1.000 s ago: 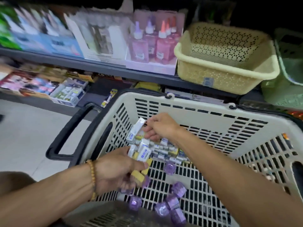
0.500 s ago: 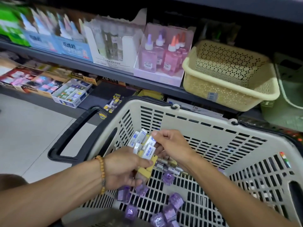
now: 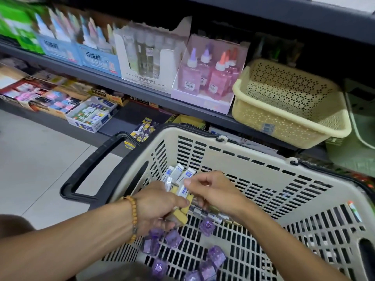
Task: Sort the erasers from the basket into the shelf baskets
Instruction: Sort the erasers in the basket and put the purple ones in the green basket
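You're gripping eraser bundle (image 3: pixel 178 179) in left hand (image 3: pixel 156 205), right hand (image 3: pixel 213 191) pinching one; yellow shelf basket (image 3: pixel 288 118) sitting up-right, nearer right hand.

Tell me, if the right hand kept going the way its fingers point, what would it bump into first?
Most likely the bunch of white erasers gripped in the left hand; the right hand points left, its fingertips already at them.

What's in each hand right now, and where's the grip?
The left hand grips a bunch of white and yellow erasers by their lower ends. The right hand pinches one white eraser of that bunch at its top.
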`<state>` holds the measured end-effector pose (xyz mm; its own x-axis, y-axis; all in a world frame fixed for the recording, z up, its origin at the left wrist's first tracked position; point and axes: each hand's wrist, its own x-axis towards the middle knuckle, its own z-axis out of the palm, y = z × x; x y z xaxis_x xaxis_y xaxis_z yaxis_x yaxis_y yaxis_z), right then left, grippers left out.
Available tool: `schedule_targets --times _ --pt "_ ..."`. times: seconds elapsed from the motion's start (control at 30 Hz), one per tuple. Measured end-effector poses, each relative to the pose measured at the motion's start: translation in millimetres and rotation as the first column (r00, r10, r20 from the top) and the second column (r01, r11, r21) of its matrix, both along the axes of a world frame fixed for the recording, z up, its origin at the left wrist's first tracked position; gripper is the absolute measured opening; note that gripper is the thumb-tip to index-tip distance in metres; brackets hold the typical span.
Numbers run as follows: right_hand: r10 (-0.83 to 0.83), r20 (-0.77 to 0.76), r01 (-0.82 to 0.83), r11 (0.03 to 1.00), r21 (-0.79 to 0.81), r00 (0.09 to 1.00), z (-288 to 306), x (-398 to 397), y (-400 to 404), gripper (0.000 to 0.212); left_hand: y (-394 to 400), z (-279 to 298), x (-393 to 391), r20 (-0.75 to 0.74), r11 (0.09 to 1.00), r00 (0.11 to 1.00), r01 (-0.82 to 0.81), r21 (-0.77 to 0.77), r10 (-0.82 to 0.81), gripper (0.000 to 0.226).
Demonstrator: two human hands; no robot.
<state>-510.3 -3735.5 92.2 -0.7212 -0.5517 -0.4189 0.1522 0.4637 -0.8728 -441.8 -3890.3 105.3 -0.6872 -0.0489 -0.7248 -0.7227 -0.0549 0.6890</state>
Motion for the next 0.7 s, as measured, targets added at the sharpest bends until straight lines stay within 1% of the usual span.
schedule_targets --times 0.07,0.13,0.2,0.27,0.3,0.33,0.4,0.47,0.53,0.6,0.67,0.7 --pt "0.044 0.038 -0.043 0.999 -0.015 0.998 3 0 5 0.021 2 1 -1 -0.013 1.000 1.000 0.010 -0.009 -0.010 0.039" --pt "-0.003 0.056 0.007 0.997 -0.073 0.998 2 -1 9 0.019 4 1 -2 -0.021 1.000 1.000 0.006 -0.014 -0.007 0.038" --pt "-0.113 0.114 0.129 0.981 -0.146 0.987 -2 -4 11 0.021 3 1 -4 -0.029 1.000 1.000 -0.008 -0.014 0.007 0.035" --pt "-0.252 0.175 0.282 0.943 -0.178 0.952 -6 -8 13 0.025 1 0 -4 -0.026 1.000 0.999 -0.020 -0.022 0.019 0.031" --pt "-0.313 0.182 0.341 0.927 -0.153 0.932 -7 -11 14 0.027 0 0 -4 -0.022 0.999 0.999 -0.027 -0.025 0.026 0.030" --pt "-0.358 0.163 0.375 0.922 -0.093 0.919 -8 -14 14 0.028 -1 0 -3 -0.019 0.999 0.999 -0.033 -0.024 0.033 0.030" --pt "-0.380 0.107 0.375 0.925 0.064 0.919 -11 -21 11 0.027 -2 -1 -3 -0.021 0.999 0.999 -0.045 -0.019 0.045 0.028" --pt "-0.386 0.112 0.372 0.919 0.131 0.916 -15 -25 4 0.019 -1 0 -3 -0.036 0.998 0.998 -0.059 -0.019 0.059 0.025" --pt "-0.399 0.127 0.384 0.915 0.125 0.908 -17 -27 -2 0.014 0 2 -3 -0.052 0.997 0.996 -0.074 -0.018 0.073 0.021" --pt "-0.393 0.074 0.382 0.916 0.125 0.917 -14 -24 -2 0.016 2 5 -3 -0.060 0.996 0.994 -0.092 -0.008 0.091 0.018" --pt "-0.346 -0.013 0.345 0.931 0.120 0.938 -8 -18 2 0.017 2 6 -3 -0.061 0.994 0.992 -0.107 0.014 0.107 0.019" --pt "-0.303 0.004 0.302 0.950 0.079 0.953 -5 -15 5 0.018 2 7 -4 -0.059 0.993 0.992 -0.113 0.030 0.115 0.022"
